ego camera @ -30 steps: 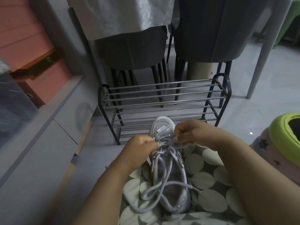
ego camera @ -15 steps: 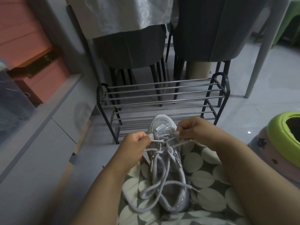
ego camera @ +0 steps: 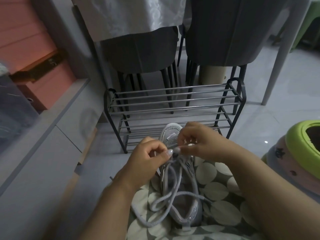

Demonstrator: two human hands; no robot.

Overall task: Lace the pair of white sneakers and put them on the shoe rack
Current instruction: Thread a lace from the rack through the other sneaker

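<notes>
Resting on the person's lap, on a polka-dot fabric [ego camera: 216, 191], one white sneaker [ego camera: 180, 196] lies with its toe pointing away toward the shoe rack [ego camera: 173, 104] and its heel toward the camera. Only this one sneaker of the pair is visible.

The left hand [ego camera: 149, 160] sits over the left side of the sneaker's forefoot. Its fingers are curled, and thumb and forefinger pinch a section of the shoelace [ego camera: 166, 201] near the front eyelets. The right hand [ego camera: 200, 144] sits over the right side of the forefoot, just beside the left hand, the fingertips of the two hands nearly meeting. Its fingers are also curled and pinch the shoelace at the same point.

Behind the hands, the lace crosses the tongue area, and its slack lies in loose loops over the sneaker's opening and onto the fabric to the left of the heel.

The shoe rack is a two-tier metal frame with bar shelves, standing on the tiled floor [ego camera: 277, 101] directly ahead of the sneaker's toe. Both tiers hold no shoes. Two dark chairs [ego camera: 138, 49] stand behind the rack, pushed under a worktop covered with a white tablecloth [ego camera: 129, 14]. A grey cabinet [ego camera: 43, 144] runs along the left. A green-rimmed round object [ego camera: 297, 144] stands at the right edge.
</notes>
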